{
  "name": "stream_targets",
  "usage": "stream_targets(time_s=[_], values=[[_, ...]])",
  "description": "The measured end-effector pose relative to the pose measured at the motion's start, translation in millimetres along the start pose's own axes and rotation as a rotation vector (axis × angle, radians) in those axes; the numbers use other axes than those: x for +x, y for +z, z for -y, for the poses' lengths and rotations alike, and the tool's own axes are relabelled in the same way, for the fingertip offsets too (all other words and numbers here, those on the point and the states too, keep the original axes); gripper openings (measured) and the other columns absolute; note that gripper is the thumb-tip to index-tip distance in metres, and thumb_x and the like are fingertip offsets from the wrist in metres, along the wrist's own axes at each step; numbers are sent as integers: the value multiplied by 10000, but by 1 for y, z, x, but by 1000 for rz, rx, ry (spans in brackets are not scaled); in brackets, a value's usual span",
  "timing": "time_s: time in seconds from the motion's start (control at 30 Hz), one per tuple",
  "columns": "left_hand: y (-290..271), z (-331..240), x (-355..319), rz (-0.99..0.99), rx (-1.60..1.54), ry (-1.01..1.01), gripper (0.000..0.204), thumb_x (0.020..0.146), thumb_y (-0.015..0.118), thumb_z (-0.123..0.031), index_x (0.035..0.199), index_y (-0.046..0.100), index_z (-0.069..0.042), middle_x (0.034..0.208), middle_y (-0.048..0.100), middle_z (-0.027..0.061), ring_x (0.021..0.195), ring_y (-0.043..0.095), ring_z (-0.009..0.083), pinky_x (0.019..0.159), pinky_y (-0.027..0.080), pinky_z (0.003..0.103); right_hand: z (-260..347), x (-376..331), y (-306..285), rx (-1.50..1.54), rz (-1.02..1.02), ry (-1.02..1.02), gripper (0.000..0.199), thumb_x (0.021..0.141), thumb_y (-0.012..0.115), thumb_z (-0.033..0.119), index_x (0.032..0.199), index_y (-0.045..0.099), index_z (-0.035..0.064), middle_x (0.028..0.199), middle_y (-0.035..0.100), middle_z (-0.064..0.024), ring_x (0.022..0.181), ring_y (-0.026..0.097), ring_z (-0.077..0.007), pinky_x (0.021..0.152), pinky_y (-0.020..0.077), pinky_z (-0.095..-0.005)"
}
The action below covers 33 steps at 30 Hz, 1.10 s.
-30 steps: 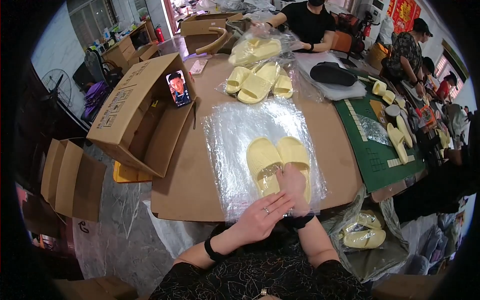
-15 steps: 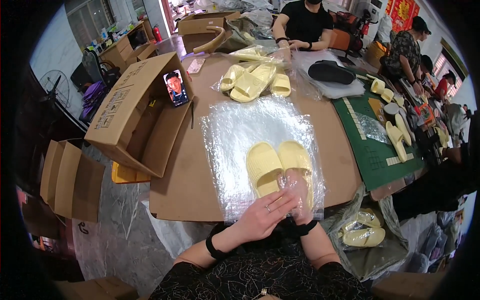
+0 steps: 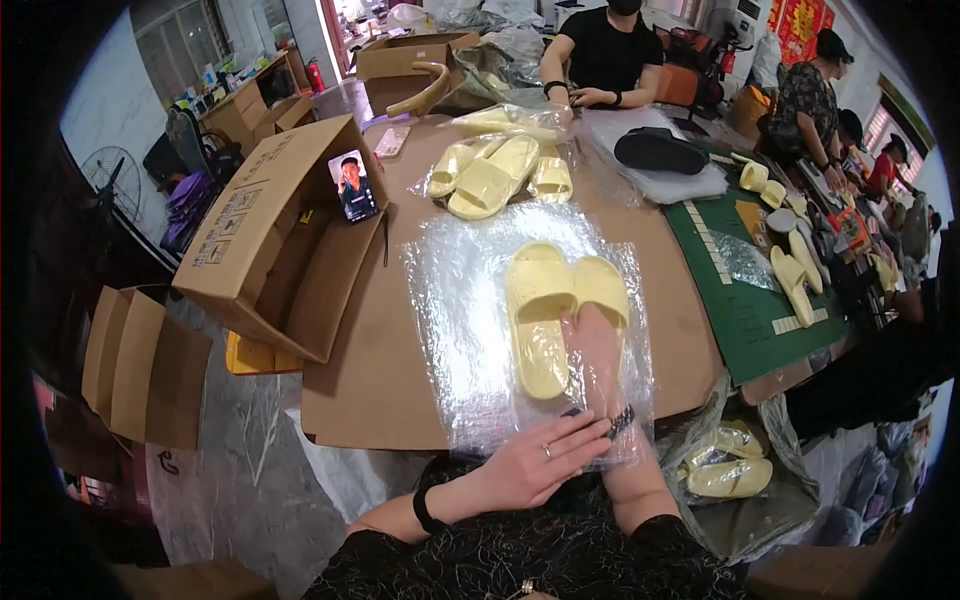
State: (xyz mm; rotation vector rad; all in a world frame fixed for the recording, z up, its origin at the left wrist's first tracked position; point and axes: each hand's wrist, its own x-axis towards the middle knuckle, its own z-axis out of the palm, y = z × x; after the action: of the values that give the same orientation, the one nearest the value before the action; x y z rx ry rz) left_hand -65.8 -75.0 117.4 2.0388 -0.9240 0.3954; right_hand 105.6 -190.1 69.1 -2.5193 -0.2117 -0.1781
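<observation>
A pair of pale yellow slippers (image 3: pixel 541 345) lies side by side, soles down, inside a clear plastic bag (image 3: pixel 470 330) on the table in front of me. My right hand (image 3: pixel 595 350) is in the bag too, gripping the pair, with its fingers hidden under the strap of the right slipper. At the bag's near edge, my left hand (image 3: pixel 535 460) lies across my right wrist, its fingers close together on the film. More clear bags appear to be stacked flat beneath this one.
Bagged yellow slippers (image 3: pixel 490 175) lie farther back on the brown table (image 3: pixel 375 385). A cardboard box (image 3: pixel 270 220) with a phone (image 3: pixel 352 186) stands left. To the right are a black slipper (image 3: pixel 660 150), a green mat (image 3: pixel 735 330) and an open sack (image 3: pixel 740 520). A co-worker (image 3: pixel 605 55) sits opposite.
My right hand and the slippers have moved away from me, deeper into the bag. The bag's near edge now covers my right wrist, and my left hand has shifted slightly nearer.
</observation>
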Motion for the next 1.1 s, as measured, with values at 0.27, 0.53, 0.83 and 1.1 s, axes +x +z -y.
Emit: stream_targets(time_s=[0.27, 0.53, 0.83, 1.1], values=[[-12, 27, -6, 112, 39, -126, 647, 946, 602, -424, 1449, 473, -39, 1553, 384, 188, 1429, 366, 395, 1142, 338, 469, -35, 16, 47, 69, -1, -138, 392, 952, 605, 355, 1070, 573, -17, 1005, 623, -248, 975, 599, -430, 824, 481, -505], [-14, 86, -37, -64, 386, -614, 784, 959, 583, -430, 1530, 266, 2, 1570, 135, 372, 1466, 162, 511, 1191, 212, 522, -40, -63, -5, 230, -83, -420, 456, 852, 716, 122, 1262, 567, -12, 1106, 614, -196, 1063, 587, -356, 894, 499, -427], [9, 124, -65, -33, 393, -761, 836, 890, 672, -333, 1533, 261, 9, 1573, 204, 337, 1480, 145, 481, 1210, 133, 522, -73, -133, -110, 643, 860, -91, 379, 933, 701, 219, 1244, 630, 15, 1090, 702, -107, 1010, 660, -200, 878, 521, -335], [19, 126, -66, -30, 532, -647, 813, 915, 612, -401, 1522, 279, 27, 1574, 208, 331, 1471, 162, 488, 1196, 135, 563, -90, -129, -157, 1041, 468, 265, 160, 954, 660, 150, 1023, 695, 10, 799, 648, 20, 715, 573, -46, 648, 458, -215]])
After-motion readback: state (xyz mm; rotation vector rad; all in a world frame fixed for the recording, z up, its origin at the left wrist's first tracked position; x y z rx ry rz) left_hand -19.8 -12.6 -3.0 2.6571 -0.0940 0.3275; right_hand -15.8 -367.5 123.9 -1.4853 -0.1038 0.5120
